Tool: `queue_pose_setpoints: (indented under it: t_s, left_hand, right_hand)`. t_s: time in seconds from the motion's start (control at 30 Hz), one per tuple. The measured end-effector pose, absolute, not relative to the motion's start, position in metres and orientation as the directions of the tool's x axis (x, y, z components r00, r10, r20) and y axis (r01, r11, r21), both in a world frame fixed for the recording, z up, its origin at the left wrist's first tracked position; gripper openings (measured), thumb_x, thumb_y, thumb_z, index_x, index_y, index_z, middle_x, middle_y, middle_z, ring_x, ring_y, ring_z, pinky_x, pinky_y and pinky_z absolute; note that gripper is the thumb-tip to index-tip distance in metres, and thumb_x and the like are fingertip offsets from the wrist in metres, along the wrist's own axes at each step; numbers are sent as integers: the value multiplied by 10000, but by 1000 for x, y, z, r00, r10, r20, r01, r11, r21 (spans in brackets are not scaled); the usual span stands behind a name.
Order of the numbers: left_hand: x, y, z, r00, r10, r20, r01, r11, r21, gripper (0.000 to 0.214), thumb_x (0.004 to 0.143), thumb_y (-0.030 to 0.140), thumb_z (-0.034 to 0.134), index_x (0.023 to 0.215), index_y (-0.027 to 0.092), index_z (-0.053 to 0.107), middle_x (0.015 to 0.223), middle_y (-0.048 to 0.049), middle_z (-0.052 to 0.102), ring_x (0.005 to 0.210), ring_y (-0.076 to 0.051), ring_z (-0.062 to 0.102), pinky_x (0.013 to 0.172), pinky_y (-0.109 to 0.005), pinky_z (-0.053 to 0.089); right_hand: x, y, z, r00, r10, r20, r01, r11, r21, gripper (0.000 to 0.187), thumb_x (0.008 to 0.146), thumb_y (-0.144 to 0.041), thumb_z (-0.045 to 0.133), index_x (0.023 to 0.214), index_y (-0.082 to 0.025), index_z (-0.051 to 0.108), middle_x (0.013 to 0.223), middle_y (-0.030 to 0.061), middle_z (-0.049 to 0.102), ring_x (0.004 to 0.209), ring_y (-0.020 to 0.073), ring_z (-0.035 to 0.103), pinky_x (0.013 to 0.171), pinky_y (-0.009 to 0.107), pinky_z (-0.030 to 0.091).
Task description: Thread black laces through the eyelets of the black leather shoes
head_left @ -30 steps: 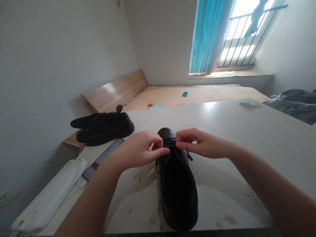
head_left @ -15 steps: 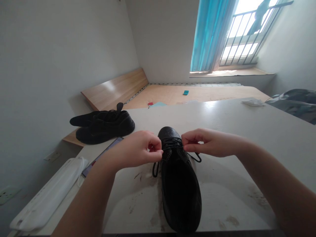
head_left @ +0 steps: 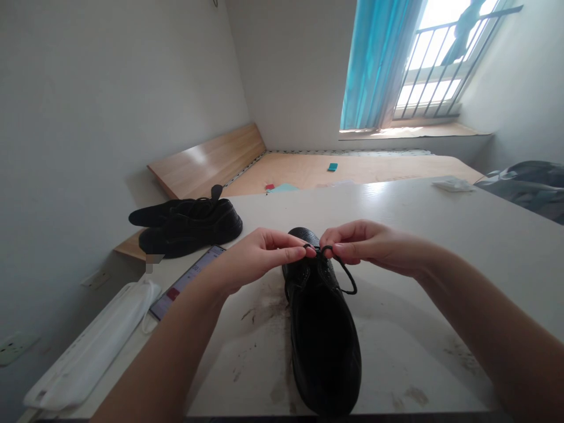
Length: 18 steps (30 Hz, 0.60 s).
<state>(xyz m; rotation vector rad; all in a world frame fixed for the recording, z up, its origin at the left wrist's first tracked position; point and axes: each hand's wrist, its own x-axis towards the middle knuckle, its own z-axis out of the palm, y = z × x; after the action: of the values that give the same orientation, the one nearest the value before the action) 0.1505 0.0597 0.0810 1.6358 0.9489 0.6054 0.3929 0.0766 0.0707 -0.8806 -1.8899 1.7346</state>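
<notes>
A black leather shoe (head_left: 324, 329) stands on the white table (head_left: 440, 247), toe pointing away from me. My left hand (head_left: 258, 258) pinches one end of its black shoelace (head_left: 341, 279) just above the toe end of the lacing. My right hand (head_left: 368, 244) pinches the lace from the other side, its fingertips almost touching those of the left. A loop of lace hangs down below the right hand beside the shoe.
A second black shoe (head_left: 189, 226) lies at the table's far left. A phone (head_left: 187, 282) with a lit screen and a white face mask (head_left: 97, 343) rest at the left edge. White packet (head_left: 453, 185) at far right, dark bag (head_left: 524, 185) beyond, wooden bed platform (head_left: 335, 167) behind.
Both hands rose and came together over the front of the shoe, from apart on either side. The left loop of lace no longer hangs down; a loop now hangs under the right hand.
</notes>
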Motion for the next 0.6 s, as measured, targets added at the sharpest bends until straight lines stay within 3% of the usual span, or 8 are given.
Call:
queue_pose_setpoints:
  t_s: [0.1, 0.33, 0.47, 0.6]
  left_hand:
    - [155, 58, 75, 469, 873, -135, 253, 13, 967, 239, 755, 339, 726, 929, 181, 772, 975, -76, 754, 972, -216, 637, 917, -329, 439]
    - [172, 56, 65, 334, 941, -57, 91, 28, 995, 208, 699, 359, 772, 772, 165, 759, 768, -27, 736, 745, -146, 621, 741, -263, 460]
    - [176, 56, 62, 293, 955, -44, 98, 15, 995, 214, 724, 329, 749, 847, 154, 758, 771, -20, 728, 755, -136, 615, 750, -255, 454]
    - [173, 57, 61, 312, 949, -48, 79, 24, 997, 201, 713, 280, 751, 860, 143, 749, 813, -31, 735, 797, -145, 629, 777, -261, 457]
  right_hand:
    - [387, 74, 67, -676, 727, -123, 129, -48, -990, 273, 782, -408, 710, 888, -157, 706, 797, 5, 540, 632, 79, 371, 545, 243, 259]
    - [371, 64, 64, -504, 857, -105, 178, -16, -984, 264, 745, -401, 710, 868, -169, 696, 711, 0, 559, 607, 87, 419, 524, 246, 262]
    - [362, 61, 61, -381, 923, 48, 291, 170, -942, 238, 721, -405, 708, 779, -177, 672, 629, -14, 538, 575, 102, 419, 524, 260, 288]
    - [358, 57, 57, -348, 900, 261, 413, 397, -820, 185, 773, -340, 665, 693, -189, 594, 607, -27, 537, 567, 104, 424, 532, 257, 321]
